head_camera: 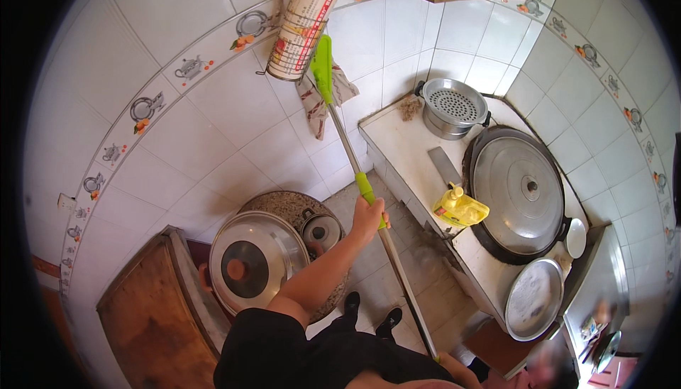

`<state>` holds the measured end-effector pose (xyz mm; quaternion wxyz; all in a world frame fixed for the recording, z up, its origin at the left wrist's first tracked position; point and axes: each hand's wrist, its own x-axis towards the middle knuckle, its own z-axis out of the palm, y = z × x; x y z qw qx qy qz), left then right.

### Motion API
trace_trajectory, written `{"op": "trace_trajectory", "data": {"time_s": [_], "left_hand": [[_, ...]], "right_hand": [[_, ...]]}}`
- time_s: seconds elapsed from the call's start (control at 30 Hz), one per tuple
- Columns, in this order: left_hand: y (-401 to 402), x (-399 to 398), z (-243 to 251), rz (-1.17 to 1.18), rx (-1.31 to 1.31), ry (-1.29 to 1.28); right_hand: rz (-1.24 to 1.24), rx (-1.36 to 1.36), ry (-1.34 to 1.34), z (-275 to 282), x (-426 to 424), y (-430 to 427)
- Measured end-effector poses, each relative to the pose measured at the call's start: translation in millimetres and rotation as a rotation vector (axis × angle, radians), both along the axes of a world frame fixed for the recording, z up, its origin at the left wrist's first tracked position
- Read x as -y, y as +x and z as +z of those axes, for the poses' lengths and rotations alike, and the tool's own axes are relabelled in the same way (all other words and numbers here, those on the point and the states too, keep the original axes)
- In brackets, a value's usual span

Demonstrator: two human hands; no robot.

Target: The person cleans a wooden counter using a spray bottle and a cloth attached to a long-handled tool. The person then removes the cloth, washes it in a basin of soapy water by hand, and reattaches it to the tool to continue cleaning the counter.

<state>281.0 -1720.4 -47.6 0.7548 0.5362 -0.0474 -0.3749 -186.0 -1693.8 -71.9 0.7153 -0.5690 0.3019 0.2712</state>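
My left hand grips the lime-green sleeve of a long metal pole. At the pole's lower end, my right hand is wrapped around it, partly cut off by the picture's bottom edge. The pole rises to a flat lime-green cleaning head at the tiled wall. Behind that head is a patterned cloth; whether it is fixed to the head, I cannot tell. Right beside the head, a wire wall holder carries a printed paper-covered cylinder.
On my left, a large lidded pot and a small lidded pot stand on a round speckled table. The counter at right bears a steamer pot, cleaver, yellow bottle and lidded wok. Another person is at lower right.
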Motion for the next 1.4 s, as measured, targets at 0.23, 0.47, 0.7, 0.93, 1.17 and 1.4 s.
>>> {"op": "trace_trajectory", "data": {"time_s": [0.23, 0.47, 0.7, 0.93, 1.17, 1.4], "left_hand": [[11, 13, -4, -0.046, 0.024, 0.161], [115, 23, 115, 0.404, 1.746, 0.683], [251, 34, 228, 0.468, 1.474, 0.848], [317, 17, 186, 0.27, 1.225, -0.167], [320, 11, 184, 0.202, 1.116, -0.14], [319, -19, 162, 0.234, 1.036, 0.047]], "right_hand": [[0.01, -0.054, 0.009, 0, 7, 32], [-0.002, -0.061, 0.003, 0, 19, 31], [-0.002, -0.024, 0.004, 3, 22, 57], [0.001, -0.03, 0.03, 1, 20, 77], [-0.016, -0.047, 0.108, 7, 13, 53], [-0.136, 0.0, -0.05, -19, -7, 30]]}}
